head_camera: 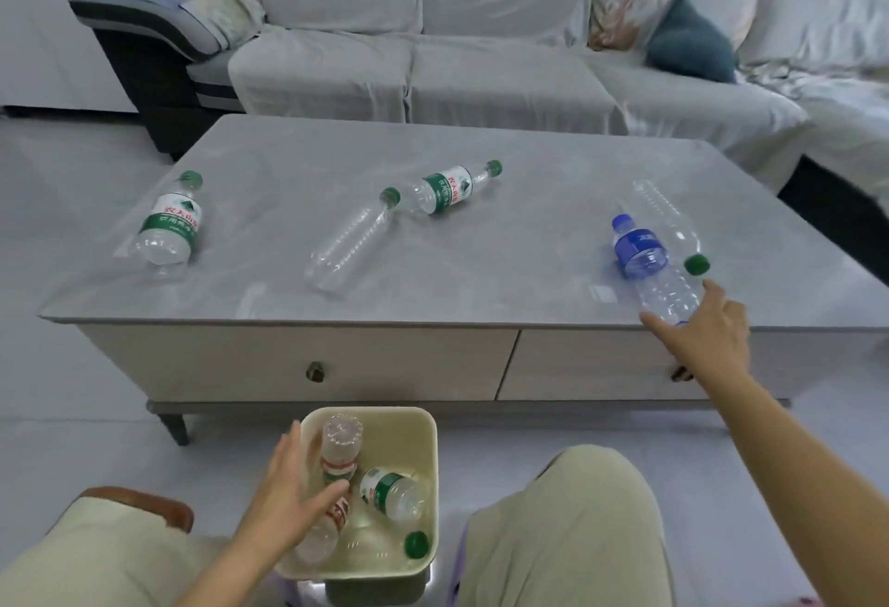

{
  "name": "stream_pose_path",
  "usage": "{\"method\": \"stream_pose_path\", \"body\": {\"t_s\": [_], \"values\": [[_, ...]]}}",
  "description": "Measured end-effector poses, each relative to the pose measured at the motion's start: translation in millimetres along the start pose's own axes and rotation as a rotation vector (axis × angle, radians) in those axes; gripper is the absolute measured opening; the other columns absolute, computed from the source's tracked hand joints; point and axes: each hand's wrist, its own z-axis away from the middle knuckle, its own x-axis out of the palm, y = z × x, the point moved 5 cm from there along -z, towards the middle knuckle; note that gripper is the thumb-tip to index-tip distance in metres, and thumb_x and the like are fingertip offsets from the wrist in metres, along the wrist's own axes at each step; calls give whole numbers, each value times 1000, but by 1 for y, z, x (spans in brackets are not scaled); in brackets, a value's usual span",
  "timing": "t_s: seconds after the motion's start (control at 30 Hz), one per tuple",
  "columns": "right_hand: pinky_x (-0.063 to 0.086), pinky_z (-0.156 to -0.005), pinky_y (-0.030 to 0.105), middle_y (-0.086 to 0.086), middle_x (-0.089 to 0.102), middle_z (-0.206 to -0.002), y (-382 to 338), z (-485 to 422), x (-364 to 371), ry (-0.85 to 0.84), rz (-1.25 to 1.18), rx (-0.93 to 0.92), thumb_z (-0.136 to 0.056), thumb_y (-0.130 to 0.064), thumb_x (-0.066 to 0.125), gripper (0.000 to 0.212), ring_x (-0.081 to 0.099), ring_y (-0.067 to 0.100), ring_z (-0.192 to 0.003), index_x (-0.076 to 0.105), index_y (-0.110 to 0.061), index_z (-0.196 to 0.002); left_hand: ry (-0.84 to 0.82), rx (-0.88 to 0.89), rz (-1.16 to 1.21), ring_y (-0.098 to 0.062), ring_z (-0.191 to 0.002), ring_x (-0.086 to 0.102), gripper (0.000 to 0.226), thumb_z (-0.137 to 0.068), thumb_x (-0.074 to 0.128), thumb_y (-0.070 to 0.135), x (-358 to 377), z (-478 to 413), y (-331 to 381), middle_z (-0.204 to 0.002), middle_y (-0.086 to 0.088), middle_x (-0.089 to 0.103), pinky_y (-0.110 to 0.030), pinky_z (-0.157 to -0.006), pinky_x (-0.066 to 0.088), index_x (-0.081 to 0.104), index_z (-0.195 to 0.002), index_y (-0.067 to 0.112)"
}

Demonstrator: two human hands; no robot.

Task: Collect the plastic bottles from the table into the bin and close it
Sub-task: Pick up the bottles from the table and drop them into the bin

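Observation:
Several plastic bottles lie on the grey table (529, 164): a green-labelled bottle (171, 226) at the left, a clear unlabelled bottle (351, 241) and a second green-labelled bottle (447, 190) in the middle, and a clear green-capped bottle (668, 217) at the right. A blue-labelled bottle (644, 255) lies at the front right edge. My right hand (707, 332) reaches to its base, thumb and fingers spread on either side of it. The cream bin (428, 423) stands on the floor between my knees with several bottles inside. My left hand (288, 496) hovers open over its left rim.
A grey sofa (433, 67) with a blue cushion (688, 38) runs behind and to the right of the table. The table front has two drawers with knobs (315, 371). My knees flank the bin, and a brown seat edge (139, 500) shows at the lower left.

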Motion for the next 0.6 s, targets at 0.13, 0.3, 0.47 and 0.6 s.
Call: {"method": "stream_pose_path", "body": {"t_s": [0.13, 0.3, 0.47, 0.6], "values": [[44, -90, 56, 27, 45, -126, -7, -12, 16, -58, -57, 76, -74, -38, 71, 82, 50, 47, -108, 22, -24, -137, 19, -19, 58, -16, -148, 4, 85, -90, 47, 51, -11, 12, 13, -161, -2, 3, -39, -118, 14, -1, -152, 17], [42, -83, 42, 16, 53, -115, -62, 13, -10, 95, -431, -175, -70, -39, 64, 65, 51, 31, -99, 36, -24, -128, 69, -63, 132, -19, -147, 10, 73, -94, 40, 48, -31, 18, 18, -161, -3, 7, -41, -117, 17, 4, -152, 21], [45, -70, 35, 1, 53, -78, -146, 94, -30, -150, -432, -601, -70, -38, 71, 55, 50, 18, -63, 48, -22, -118, 121, -94, 238, -20, -146, 16, 68, -94, 32, 53, -51, 18, 3, -160, -3, 11, -41, -116, 18, 10, -151, 23], [48, -75, 34, 3, 55, -95, -171, 172, 27, -341, -188, -789, -63, -53, 61, 64, 57, 23, -79, 48, -27, -121, 139, -108, 290, -18, -145, 20, 75, -87, 29, 64, -52, 27, -5, -160, 1, 13, -39, -115, 21, 12, -150, 26]]}}
